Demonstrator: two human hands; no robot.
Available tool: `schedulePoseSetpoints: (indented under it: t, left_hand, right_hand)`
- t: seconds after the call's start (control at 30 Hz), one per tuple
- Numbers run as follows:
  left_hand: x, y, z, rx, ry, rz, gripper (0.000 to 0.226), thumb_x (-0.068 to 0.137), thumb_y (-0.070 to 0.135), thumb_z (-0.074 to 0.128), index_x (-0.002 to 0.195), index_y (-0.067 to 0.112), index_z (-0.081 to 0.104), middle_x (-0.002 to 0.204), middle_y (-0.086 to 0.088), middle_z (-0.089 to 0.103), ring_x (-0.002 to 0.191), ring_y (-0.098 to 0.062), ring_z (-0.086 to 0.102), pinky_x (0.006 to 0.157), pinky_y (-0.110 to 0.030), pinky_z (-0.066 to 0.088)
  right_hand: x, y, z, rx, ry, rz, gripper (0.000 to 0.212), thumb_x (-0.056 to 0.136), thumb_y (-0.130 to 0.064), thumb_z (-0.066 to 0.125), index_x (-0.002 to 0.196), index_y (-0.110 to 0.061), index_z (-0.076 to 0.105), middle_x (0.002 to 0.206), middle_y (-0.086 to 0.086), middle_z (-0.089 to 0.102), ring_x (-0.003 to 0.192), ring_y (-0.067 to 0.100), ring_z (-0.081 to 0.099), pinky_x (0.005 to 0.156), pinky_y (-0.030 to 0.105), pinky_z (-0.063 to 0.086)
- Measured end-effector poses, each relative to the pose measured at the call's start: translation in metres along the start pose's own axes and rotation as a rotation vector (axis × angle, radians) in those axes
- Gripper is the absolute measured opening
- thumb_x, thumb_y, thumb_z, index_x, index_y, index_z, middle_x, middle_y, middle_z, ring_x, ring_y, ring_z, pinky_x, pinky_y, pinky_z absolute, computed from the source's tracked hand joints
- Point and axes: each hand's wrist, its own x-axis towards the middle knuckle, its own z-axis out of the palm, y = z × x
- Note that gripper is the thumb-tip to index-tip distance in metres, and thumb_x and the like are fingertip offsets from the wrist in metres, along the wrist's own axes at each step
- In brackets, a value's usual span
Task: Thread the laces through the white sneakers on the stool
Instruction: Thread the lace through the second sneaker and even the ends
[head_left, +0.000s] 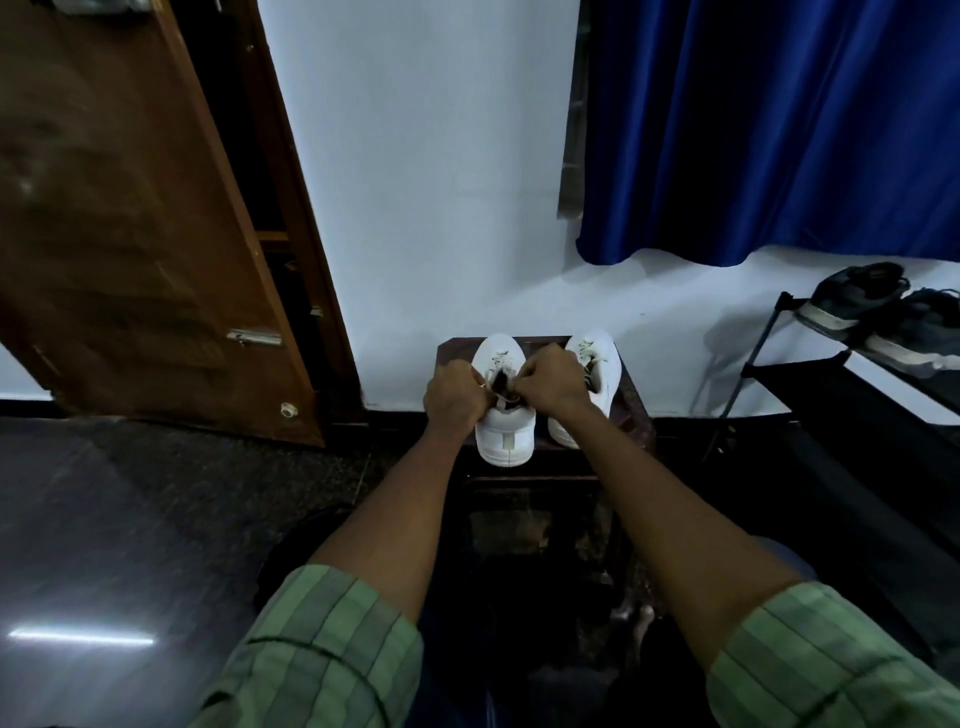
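Two white sneakers stand side by side on a dark wooden stool (631, 395), toes toward the wall. Over the left sneaker (506, 434), both hands work at its opening. My left hand (454, 392) has its fingers curled at the left side of the tongue and pinches a pale lace (501, 396). From the right side, my right hand (553, 382) pinches the lace too. Laces show over the tongue of the right sneaker (597, 364), which my right wrist partly covers. The eyelets under my fingers are hidden.
A brown wooden door (135, 234) stands open at the left. A blue curtain (769, 130) hangs at the upper right. A black shoe rack (810, 374) with dark sneakers (878, 317) stands to the right of the stool. The floor is dark and glossy.
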Motion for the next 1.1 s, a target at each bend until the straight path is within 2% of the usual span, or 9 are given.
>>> schedulePoseSetpoints:
  t: [0.1,0.17,0.3,0.43,0.57,0.67,0.8,0.93,1.1]
  left_hand:
    - [0.001,0.0,0.002,0.058,0.017,0.005,0.028,0.087,0.024,0.071,0.114,0.019,0.072,0.123,-0.013,0.068,0.116,-0.039,0.066,0.091,-0.041,0.054]
    - [0.003,0.001,0.001,0.081,-0.004,0.009,0.028,0.087,0.023,0.071,0.114,0.017,0.073,0.122,-0.013,0.069,0.117,-0.038,0.066,0.09,-0.04,0.054]
    - [0.012,0.004,-0.005,-0.03,-0.165,-0.002,0.021,0.089,0.031,0.07,0.088,0.011,0.078,0.094,-0.01,0.074,0.093,-0.032,0.069,0.071,-0.029,0.047]
    - [0.017,0.003,-0.011,-0.183,-0.246,-0.056,0.031,0.086,0.032,0.066,0.062,0.012,0.065,0.062,-0.004,0.066,0.066,-0.026,0.061,0.057,-0.031,0.041]
    - [0.02,-0.006,-0.008,-0.118,-0.103,0.043,0.014,0.079,0.031,0.074,0.086,0.021,0.081,0.084,0.001,0.078,0.081,-0.019,0.072,0.071,-0.029,0.055]
    - [0.015,-0.008,-0.005,-0.146,0.016,0.061,0.014,0.076,0.023,0.08,0.087,0.031,0.083,0.085,0.011,0.078,0.081,-0.012,0.073,0.076,-0.025,0.058]
    - [0.012,-0.005,-0.005,-0.121,0.054,0.122,0.012,0.078,0.024,0.082,0.086,0.032,0.084,0.086,0.013,0.079,0.08,-0.01,0.073,0.077,-0.026,0.06]
    - [0.01,-0.004,-0.013,0.004,-0.048,0.174,0.032,0.074,0.021,0.073,0.098,0.039,0.083,0.092,0.014,0.079,0.085,-0.013,0.073,0.08,-0.033,0.062]
    - [0.006,0.0,-0.014,-0.009,-0.014,0.158,0.023,0.074,0.029,0.078,0.092,0.041,0.083,0.091,0.014,0.079,0.088,-0.015,0.073,0.08,-0.032,0.061]
  right_hand:
    - [-0.001,0.0,0.007,0.02,0.043,0.016,0.03,0.073,-0.033,0.082,0.071,-0.005,0.072,0.074,0.012,0.074,0.076,0.028,0.071,0.062,0.034,0.05]
    - [0.001,-0.005,0.011,-0.029,0.025,0.033,0.035,0.073,-0.034,0.083,0.088,-0.006,0.067,0.093,0.015,0.074,0.092,0.032,0.071,0.067,0.031,0.044]
    - [0.012,-0.007,0.017,-0.113,-0.046,0.046,0.05,0.081,-0.023,0.077,0.121,0.002,0.06,0.121,0.022,0.067,0.117,0.04,0.064,0.087,0.039,0.053]
    - [0.013,-0.013,0.019,-0.174,-0.01,0.016,0.029,0.09,-0.009,0.067,0.117,0.003,0.064,0.123,0.024,0.067,0.117,0.041,0.066,0.082,0.042,0.054]
    - [0.006,-0.013,0.02,-0.083,0.076,-0.001,0.019,0.081,-0.016,0.073,0.092,-0.001,0.07,0.097,0.022,0.071,0.098,0.04,0.069,0.07,0.035,0.048]
    - [-0.005,-0.004,0.022,-0.055,0.086,-0.027,0.007,0.074,-0.006,0.068,0.067,-0.009,0.068,0.068,0.016,0.063,0.077,0.037,0.067,0.062,0.031,0.04]
    - [-0.013,0.007,0.024,-0.098,0.109,-0.16,0.018,0.075,-0.004,0.066,0.079,-0.017,0.077,0.076,0.012,0.071,0.077,0.037,0.067,0.064,0.035,0.05]
    - [-0.012,0.005,0.023,0.0,0.068,-0.2,0.025,0.079,-0.004,0.064,0.093,-0.025,0.061,0.087,0.008,0.074,0.085,0.036,0.067,0.065,0.037,0.049]
    - [-0.002,-0.005,0.027,0.036,0.033,-0.091,0.018,0.079,-0.009,0.065,0.081,-0.024,0.057,0.093,0.008,0.071,0.094,0.033,0.065,0.07,0.034,0.047]
